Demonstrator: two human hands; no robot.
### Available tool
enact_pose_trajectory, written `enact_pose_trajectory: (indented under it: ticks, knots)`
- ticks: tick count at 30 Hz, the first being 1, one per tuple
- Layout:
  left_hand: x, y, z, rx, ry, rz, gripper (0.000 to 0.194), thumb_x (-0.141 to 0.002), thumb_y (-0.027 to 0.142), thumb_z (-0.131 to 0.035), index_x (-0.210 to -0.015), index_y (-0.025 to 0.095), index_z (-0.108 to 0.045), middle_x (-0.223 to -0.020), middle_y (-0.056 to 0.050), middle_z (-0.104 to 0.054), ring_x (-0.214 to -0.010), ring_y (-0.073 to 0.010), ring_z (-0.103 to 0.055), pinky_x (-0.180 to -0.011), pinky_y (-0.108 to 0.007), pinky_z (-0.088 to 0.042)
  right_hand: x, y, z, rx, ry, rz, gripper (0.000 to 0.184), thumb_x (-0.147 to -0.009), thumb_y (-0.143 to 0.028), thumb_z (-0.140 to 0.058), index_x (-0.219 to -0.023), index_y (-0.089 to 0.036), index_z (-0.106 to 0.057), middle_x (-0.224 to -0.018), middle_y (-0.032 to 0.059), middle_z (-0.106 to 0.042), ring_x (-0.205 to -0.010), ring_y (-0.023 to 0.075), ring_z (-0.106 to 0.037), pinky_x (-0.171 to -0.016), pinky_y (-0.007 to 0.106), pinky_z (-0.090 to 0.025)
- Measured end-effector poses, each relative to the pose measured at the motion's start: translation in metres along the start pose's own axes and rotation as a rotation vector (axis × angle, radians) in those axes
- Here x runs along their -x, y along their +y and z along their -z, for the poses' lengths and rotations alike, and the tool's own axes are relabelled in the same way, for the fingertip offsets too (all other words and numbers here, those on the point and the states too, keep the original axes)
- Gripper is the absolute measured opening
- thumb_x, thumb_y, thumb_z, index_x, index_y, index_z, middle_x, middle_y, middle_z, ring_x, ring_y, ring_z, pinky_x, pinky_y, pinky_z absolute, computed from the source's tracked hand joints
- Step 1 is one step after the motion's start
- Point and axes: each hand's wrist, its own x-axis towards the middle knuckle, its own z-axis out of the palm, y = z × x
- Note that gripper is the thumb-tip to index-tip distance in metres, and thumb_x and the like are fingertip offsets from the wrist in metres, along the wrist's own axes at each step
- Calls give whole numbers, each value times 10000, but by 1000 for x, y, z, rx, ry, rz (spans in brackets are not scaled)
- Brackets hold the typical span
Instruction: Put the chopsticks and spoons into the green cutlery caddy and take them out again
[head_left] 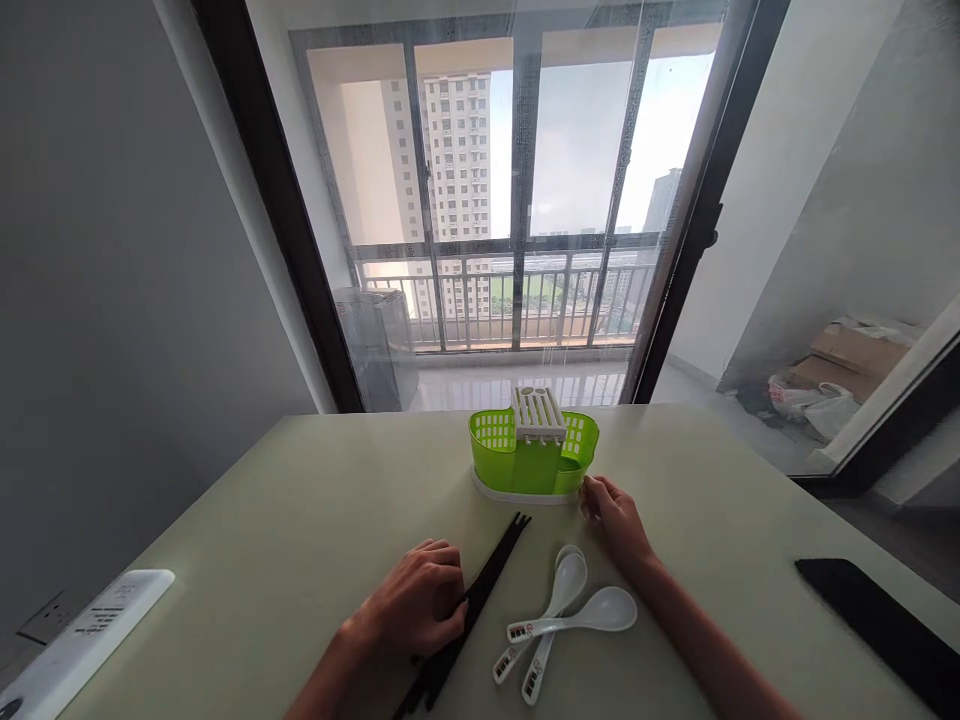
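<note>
A bright green plastic cutlery holder (pixel 534 465) with perforated sides stands upright on a white base near the table's far edge. Across its middle sits a white slotted piece (pixel 538 412). My right hand (pixel 616 518) is at the holder's lower right corner, its fingers curled in against the base edge. Black chopsticks (pixel 491 575) lie in a slanting bundle on the table. Over their near part rests my left hand (pixel 427 600), fingers bent and thumb against them; its palm is hidden. Several white spoons (pixel 577 620) with printed handles lie crossed between my forearms.
The pale table (pixel 337 510) reaches to a glass door. At its left edge lies a long white object (pixel 105 630) with dark print. A flat black object (pixel 877 620) is at the right. Beyond the glass are cardboard boxes (pixel 859 355) and white bags.
</note>
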Motion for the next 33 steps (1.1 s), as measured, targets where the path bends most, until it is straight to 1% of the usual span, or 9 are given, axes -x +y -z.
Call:
enact_pose_trajectory:
  ticks: [8, 13, 20, 24, 26, 30, 31, 32, 33]
  knots:
    - [0, -2, -2, 32, 24, 6, 177, -726, 157, -585, -630, 225, -453, -700, 3, -562, -693, -161, -523, -737, -309, -440, 3, -5, 0, 3, 1, 5, 482, -824, -670, -601, -622, -235, -549, -553, -33, -514, -553, 161, -441, -544, 290, -363]
    - [0, 0, 2, 91, 27, 43, 207, -756, 167, -580, -631, 217, -423, -712, 7, -542, -673, -142, -494, -683, -285, -424, 3, -7, 0, 5, -1, 1, 473, -824, -659, -599, -622, -234, -555, -550, -30, -514, -551, 162, -443, -543, 292, -361]
    - [-1, 14, 14, 370, 56, 79, 244, -885, 274, -548, -676, 210, -441, -726, 8, -505, -677, -130, -471, -656, -270, -412, 2, -7, 0, -7, -18, 8, 474, -836, -650, -593, -616, -233, -535, -553, -29, -504, -545, 156, -437, -540, 289, -367]
    - [-3, 23, 24, 509, 60, 75, 331, -933, 415, -544, -682, 207, -483, -732, -11, -521, -691, -148, -482, -683, -295, -432, 8, -19, 4, -20, -69, 9, 494, -861, -641, -595, -599, -242, -464, -508, -61, -401, -486, 124, -341, -490, 274, -312]
    - [-3, 24, 28, 565, 66, 74, 355, -946, 452, -540, -696, 202, -511, -761, -21, -536, -712, -153, -493, -704, -301, -443, 13, -35, 6, -20, -148, 11, 502, -874, -624, -608, -596, -242, -440, -493, -73, -365, -462, 108, -300, -463, 267, -274]
    - [-3, 20, 28, 665, 84, 107, 344, -954, 459, -566, -739, 191, -545, -816, -29, -543, -758, -153, -500, -723, -288, -458, 18, -87, -2, 48, -498, 68, 469, -923, -581, -598, -639, -226, -483, -507, -62, -427, -460, 96, -343, -464, 259, -296]
    - [-4, 19, 27, 681, 93, 114, 341, -955, 463, -571, -753, 188, -555, -827, -31, -546, -764, -153, -502, -725, -285, -461, 18, -102, -7, 66, -613, 60, 417, -922, -571, -611, -712, -217, -547, -532, -59, -461, -465, 98, -376, -464, 255, -318]
    - [-5, 17, 25, 692, 101, 115, 340, -957, 464, -572, -764, 185, -564, -835, -33, -549, -767, -152, -503, -727, -282, -463, 17, -115, -14, 77, -726, 47, 350, -917, -555, -632, -882, -207, -619, -600, -51, -517, -498, 106, -430, -479, 252, -357]
    - [-7, 15, 24, 697, 110, 106, 339, -960, 462, -572, -770, 180, -573, -838, -33, -551, -766, -149, -506, -727, -278, -464, 16, -128, -21, 89, -834, 36, 379, -906, -535, -660, -1098, -210, -625, -703, -32, -583, -558, 117, -488, -520, 255, -410]
